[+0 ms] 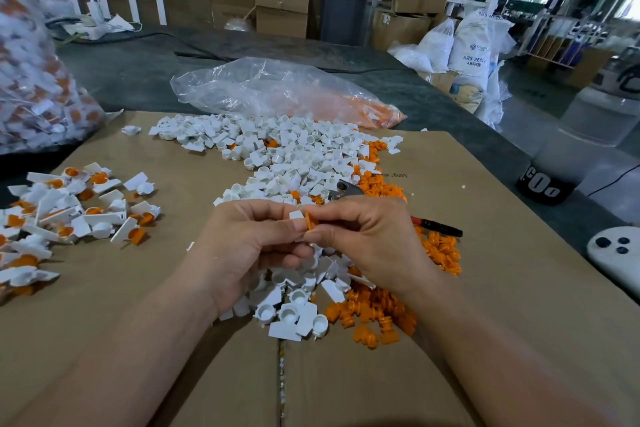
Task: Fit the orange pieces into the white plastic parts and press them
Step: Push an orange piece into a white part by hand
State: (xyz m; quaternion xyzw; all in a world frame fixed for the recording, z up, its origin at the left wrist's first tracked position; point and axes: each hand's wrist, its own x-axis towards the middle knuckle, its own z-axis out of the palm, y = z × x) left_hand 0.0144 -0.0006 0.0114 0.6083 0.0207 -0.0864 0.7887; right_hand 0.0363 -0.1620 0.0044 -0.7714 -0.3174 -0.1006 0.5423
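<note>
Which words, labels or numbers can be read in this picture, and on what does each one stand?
"ABS RESIN": white sack, back right; its last letter is partly hidden, and the smaller print under it is unreadable.
"Long.": cardboard sheet, printed upside down; the rest is blurred.
Large white characters: dark container, right edge; cut off, not surely readable.
Label: cardboard box at the back; too small to read.

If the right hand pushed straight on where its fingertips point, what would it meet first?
Probably the white part in the left hand, just beyond the orange piece the right hand pinches.
</note>
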